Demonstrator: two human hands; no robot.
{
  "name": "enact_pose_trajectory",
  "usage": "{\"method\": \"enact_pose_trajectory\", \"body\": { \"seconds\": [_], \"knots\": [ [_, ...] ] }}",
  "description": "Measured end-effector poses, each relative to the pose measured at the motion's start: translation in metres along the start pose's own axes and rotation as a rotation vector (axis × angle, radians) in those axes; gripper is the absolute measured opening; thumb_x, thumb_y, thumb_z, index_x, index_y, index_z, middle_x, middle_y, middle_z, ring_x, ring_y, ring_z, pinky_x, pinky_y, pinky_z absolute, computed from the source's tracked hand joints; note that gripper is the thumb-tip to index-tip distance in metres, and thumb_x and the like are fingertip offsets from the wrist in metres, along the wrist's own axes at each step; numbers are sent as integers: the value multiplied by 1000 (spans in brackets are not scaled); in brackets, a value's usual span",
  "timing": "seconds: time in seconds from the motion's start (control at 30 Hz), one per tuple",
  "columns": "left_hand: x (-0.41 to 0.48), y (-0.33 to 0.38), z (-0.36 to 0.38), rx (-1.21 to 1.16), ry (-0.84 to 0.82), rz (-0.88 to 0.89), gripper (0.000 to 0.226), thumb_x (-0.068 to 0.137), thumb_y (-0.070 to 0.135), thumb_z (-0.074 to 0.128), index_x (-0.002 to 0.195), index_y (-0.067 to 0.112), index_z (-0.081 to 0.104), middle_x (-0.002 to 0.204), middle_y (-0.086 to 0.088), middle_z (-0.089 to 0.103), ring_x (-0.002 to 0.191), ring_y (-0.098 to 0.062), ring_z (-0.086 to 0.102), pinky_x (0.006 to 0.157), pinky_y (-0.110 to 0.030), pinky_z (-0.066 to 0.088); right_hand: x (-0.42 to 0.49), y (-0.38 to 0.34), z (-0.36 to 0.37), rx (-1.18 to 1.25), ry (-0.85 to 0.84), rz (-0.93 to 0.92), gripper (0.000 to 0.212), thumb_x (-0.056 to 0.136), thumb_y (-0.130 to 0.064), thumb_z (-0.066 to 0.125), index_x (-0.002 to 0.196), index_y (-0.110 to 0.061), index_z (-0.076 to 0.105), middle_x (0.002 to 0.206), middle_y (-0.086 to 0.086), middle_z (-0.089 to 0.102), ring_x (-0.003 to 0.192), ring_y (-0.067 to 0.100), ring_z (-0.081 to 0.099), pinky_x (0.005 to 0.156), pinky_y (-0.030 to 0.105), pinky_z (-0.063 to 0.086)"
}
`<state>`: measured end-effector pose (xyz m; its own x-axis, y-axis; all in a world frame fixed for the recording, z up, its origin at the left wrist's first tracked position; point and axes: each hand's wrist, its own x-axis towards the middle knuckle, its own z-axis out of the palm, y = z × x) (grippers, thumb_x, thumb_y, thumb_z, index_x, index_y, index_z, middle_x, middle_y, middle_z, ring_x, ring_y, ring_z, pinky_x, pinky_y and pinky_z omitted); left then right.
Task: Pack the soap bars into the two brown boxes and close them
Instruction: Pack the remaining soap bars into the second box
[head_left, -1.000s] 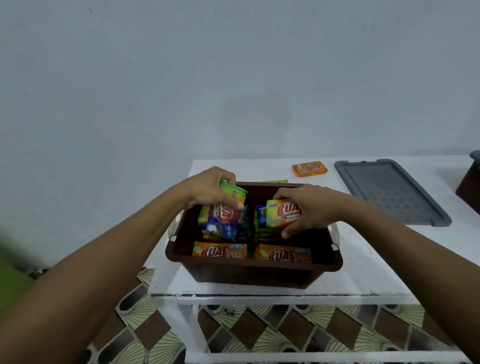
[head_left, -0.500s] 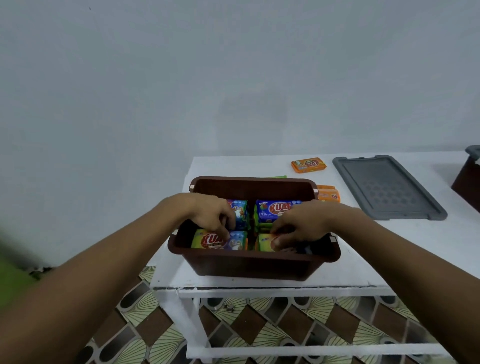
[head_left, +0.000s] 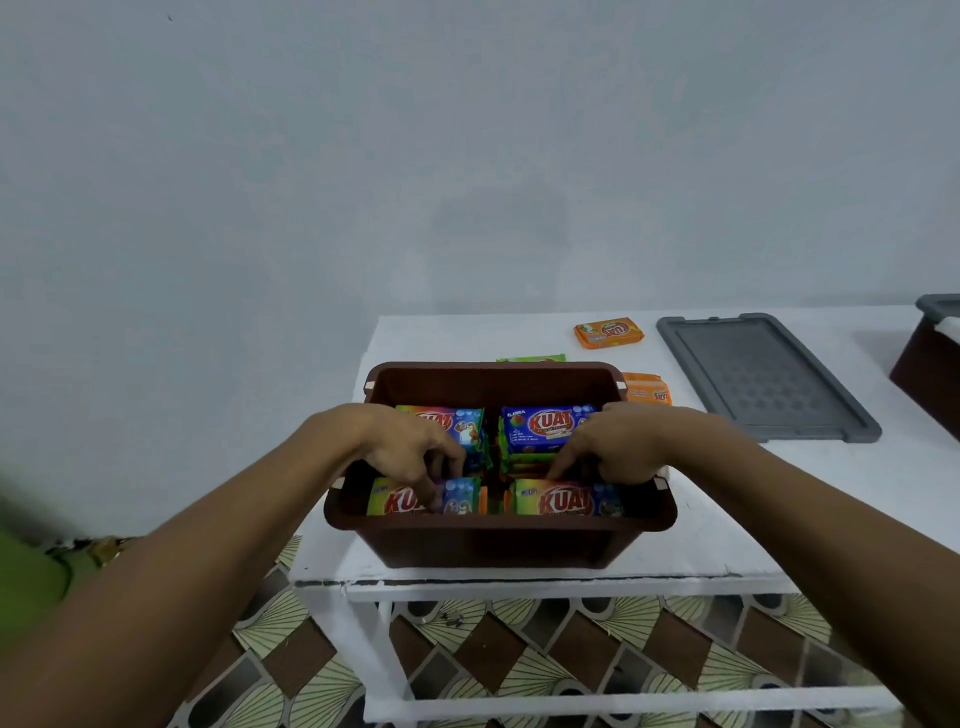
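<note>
An open brown box stands at the white table's near edge, with several wrapped soap bars inside. My left hand reaches into it, fingers curled down on the far edge of the near-left soap bar. My right hand does the same on the near-right soap bar. Behind my hands lie a rainbow bar and a blue bar on top of others. Loose on the table are an orange bar, another orange bar by the box's far right corner, and a green bar behind the box.
A grey lid lies flat on the table to the right of the box. A second brown box with a grey lid on it is cut off at the right edge. Patterned floor tiles show below the table.
Both hands have lowered the two bars they were holding above the box into its near row. Their fingers now rest on those bars.
</note>
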<state>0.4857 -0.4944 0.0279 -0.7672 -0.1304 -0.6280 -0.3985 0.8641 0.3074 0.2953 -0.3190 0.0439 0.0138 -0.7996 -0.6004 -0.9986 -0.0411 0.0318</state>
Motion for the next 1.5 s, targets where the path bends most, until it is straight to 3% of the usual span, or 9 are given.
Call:
{"method": "enact_pose_trajectory", "body": {
  "seconds": [0.1,0.3,0.57,0.77,1.0,1.13,1.27,1.4,1.5],
  "knots": [
    [4,1,-3,-41,-78,-3,18,87,28,70,99,36,60,106,5,65,94,-14,65,84,-36,56,-2,1,2,6,4,9,49,100,-16,41,142,-42,40,147,-4,42,124,20,43,99,32,40],
    [9,3,-22,-114,-168,-28,31,98,20,54,129,20,58,118,-2,63,101,-13,64,79,-25,55,4,14,10,160,277,-9,32,98,-19,46,125,-28,59,133,2,55,117,21,53,92,37,52],
    [44,22,-77,-41,447,246,12,95,29,59,105,28,66,89,10,65,77,-10,62,75,-29,49,9,99,33,374,1023,78,20,80,-12,46,81,-22,63,84,-10,63,81,12,56,70,35,48],
    [115,37,-112,-23,629,228,13,95,26,58,104,22,65,82,15,58,75,-2,53,67,-23,38,37,174,67,337,765,373,16,85,-27,64,100,-32,61,107,-7,62,101,17,55,84,38,48],
    [209,52,-157,134,490,86,24,95,33,57,115,20,61,107,3,62,95,-16,56,83,-33,47,76,210,80,364,514,253,66,74,-54,71,132,-38,45,127,-14,50,115,13,45,96,38,40],
    [261,59,-175,235,391,34,30,94,36,57,120,20,58,117,0,58,106,-22,55,89,-40,48,76,234,74,281,507,180,52,84,-58,58,130,-36,48,117,-12,57,102,9,52,80,26,38],
    [307,71,-185,325,359,-13,42,94,38,55,130,17,50,128,-6,50,115,-26,50,91,-40,45,74,257,67,271,599,156,36,98,-50,32,101,-25,58,83,-2,65,65,13,54,65,33,47],
    [350,75,-188,322,335,-51,54,90,39,59,135,16,40,128,-11,49,112,-28,52,86,-37,45,77,278,72,605,632,202,29,102,-36,36,129,-28,42,102,-1,65,83,11,62,66,20,52],
    [366,78,-187,292,355,-51,78,85,36,68,147,17,24,133,-12,47,118,-30,51,89,-38,46,77,288,79,874,704,233,31,100,-26,45,131,-26,43,95,-4,69,84,6,66,64,21,56]
  ]
}}
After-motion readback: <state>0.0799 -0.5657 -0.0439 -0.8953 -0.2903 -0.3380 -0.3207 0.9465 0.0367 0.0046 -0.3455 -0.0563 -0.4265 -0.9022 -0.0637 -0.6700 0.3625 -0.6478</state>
